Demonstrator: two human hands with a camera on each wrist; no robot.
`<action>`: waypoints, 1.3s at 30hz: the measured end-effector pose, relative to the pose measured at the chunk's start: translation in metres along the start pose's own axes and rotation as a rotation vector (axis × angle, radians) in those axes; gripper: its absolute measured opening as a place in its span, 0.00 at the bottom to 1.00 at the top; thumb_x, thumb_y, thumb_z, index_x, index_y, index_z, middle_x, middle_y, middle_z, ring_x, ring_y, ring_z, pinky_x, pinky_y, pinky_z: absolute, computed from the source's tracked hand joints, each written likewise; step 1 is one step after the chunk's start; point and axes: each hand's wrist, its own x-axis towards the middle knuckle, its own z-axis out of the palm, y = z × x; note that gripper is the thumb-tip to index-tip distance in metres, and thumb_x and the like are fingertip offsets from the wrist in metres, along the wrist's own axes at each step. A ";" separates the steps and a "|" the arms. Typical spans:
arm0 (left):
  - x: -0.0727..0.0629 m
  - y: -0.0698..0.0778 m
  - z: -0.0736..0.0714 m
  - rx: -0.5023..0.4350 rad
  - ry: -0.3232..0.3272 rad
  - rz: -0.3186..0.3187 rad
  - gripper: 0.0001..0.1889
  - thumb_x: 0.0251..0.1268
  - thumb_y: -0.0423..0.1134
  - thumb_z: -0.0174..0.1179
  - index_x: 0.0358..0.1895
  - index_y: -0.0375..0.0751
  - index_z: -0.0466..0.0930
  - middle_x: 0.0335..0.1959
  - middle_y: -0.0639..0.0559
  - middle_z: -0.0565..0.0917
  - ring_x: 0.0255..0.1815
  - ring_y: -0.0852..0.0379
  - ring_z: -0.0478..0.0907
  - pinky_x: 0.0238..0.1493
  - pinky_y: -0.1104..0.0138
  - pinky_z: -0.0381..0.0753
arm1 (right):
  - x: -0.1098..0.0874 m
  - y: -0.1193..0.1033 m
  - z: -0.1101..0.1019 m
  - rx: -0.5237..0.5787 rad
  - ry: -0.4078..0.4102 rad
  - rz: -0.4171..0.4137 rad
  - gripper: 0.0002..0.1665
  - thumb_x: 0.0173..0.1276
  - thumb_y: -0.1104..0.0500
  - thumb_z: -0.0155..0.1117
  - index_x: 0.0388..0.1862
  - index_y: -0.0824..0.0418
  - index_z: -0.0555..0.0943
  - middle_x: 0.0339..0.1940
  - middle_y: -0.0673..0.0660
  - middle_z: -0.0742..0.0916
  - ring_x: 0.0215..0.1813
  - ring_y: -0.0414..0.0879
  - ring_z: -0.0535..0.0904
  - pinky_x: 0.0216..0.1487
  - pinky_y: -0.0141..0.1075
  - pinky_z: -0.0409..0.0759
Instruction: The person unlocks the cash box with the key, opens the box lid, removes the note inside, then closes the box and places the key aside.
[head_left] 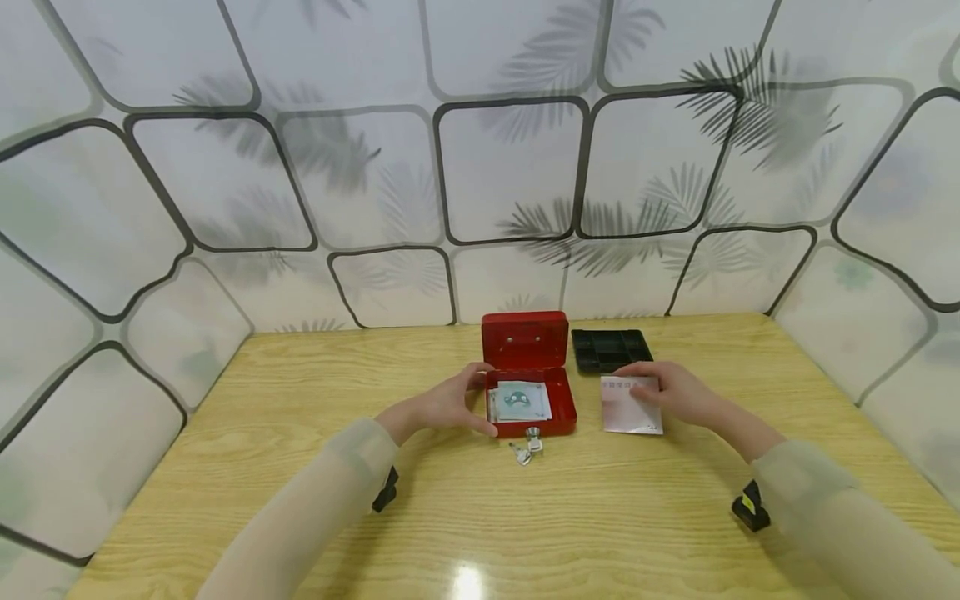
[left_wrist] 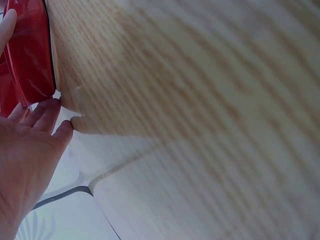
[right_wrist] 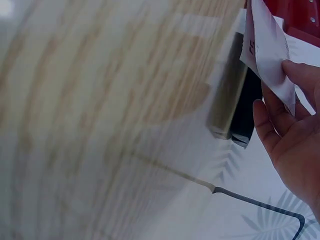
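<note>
A red metal cash box (head_left: 557,427) stands on the table with its lid (head_left: 523,329) raised. Greenish-white paper notes (head_left: 525,402) lie inside it. My left hand (head_left: 444,405) spans the box's left side, thumb at the front corner and fingers toward the back; the left wrist view shows its fingertips along the red wall (left_wrist: 32,60). To the right of the box, my right hand (head_left: 677,393) pinches a pink paper note (head_left: 628,414) between thumb and fingers. In the right wrist view the note (right_wrist: 270,47) is tilted and looks folded or layered.
Behind the right hand lies a black compartment tray (head_left: 610,350). Small keys (head_left: 522,455) hang at the lock on the box's front. A patterned cloth wall (head_left: 510,175) rises along the back of the wooden table (head_left: 570,533).
</note>
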 end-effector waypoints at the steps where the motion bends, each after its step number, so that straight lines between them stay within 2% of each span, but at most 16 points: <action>1: 0.000 0.000 0.000 -0.001 0.001 0.000 0.47 0.51 0.42 0.75 0.71 0.42 0.53 0.72 0.41 0.62 0.73 0.43 0.57 0.71 0.51 0.54 | 0.001 0.001 0.001 -0.010 -0.002 0.000 0.17 0.69 0.67 0.61 0.57 0.66 0.80 0.52 0.65 0.84 0.41 0.48 0.74 0.40 0.39 0.72; 8: -0.001 0.001 -0.001 0.002 -0.001 -0.002 0.47 0.51 0.41 0.75 0.71 0.41 0.53 0.71 0.41 0.62 0.73 0.44 0.57 0.72 0.51 0.54 | 0.006 0.003 0.006 -0.041 -0.042 0.029 0.17 0.68 0.66 0.62 0.55 0.65 0.81 0.52 0.67 0.83 0.50 0.58 0.78 0.47 0.49 0.77; 17: -0.001 0.003 -0.002 0.020 -0.001 -0.010 0.48 0.51 0.42 0.75 0.71 0.42 0.53 0.72 0.42 0.62 0.73 0.45 0.57 0.72 0.52 0.53 | 0.011 0.002 0.011 -0.103 -0.063 0.100 0.17 0.63 0.62 0.69 0.50 0.64 0.83 0.46 0.62 0.85 0.43 0.53 0.77 0.43 0.47 0.77; 25: 0.000 0.004 -0.002 0.021 -0.002 -0.005 0.48 0.51 0.41 0.75 0.71 0.42 0.53 0.71 0.41 0.62 0.72 0.44 0.57 0.72 0.53 0.53 | 0.013 0.006 0.014 -0.165 -0.056 0.145 0.17 0.61 0.61 0.72 0.49 0.63 0.83 0.44 0.58 0.85 0.47 0.56 0.79 0.49 0.53 0.77; 33: 0.000 0.004 -0.002 0.025 -0.005 -0.013 0.48 0.51 0.41 0.75 0.71 0.42 0.52 0.72 0.41 0.62 0.73 0.45 0.57 0.72 0.54 0.53 | 0.012 0.004 0.016 -0.137 -0.016 0.095 0.14 0.60 0.62 0.72 0.44 0.64 0.83 0.42 0.57 0.85 0.45 0.55 0.80 0.48 0.51 0.77; 36: 0.000 0.004 -0.002 0.022 -0.006 -0.014 0.48 0.51 0.41 0.75 0.71 0.42 0.52 0.72 0.41 0.62 0.73 0.45 0.57 0.72 0.53 0.52 | 0.012 0.000 0.016 -0.109 0.035 0.072 0.12 0.60 0.64 0.71 0.44 0.64 0.83 0.42 0.57 0.85 0.43 0.53 0.80 0.46 0.50 0.78; 39: -0.001 0.004 -0.001 0.021 -0.001 -0.015 0.48 0.51 0.40 0.76 0.71 0.42 0.53 0.71 0.41 0.63 0.73 0.44 0.57 0.72 0.53 0.52 | 0.014 -0.007 0.016 -0.058 0.100 0.011 0.11 0.61 0.65 0.70 0.44 0.65 0.83 0.41 0.58 0.86 0.42 0.52 0.81 0.45 0.50 0.79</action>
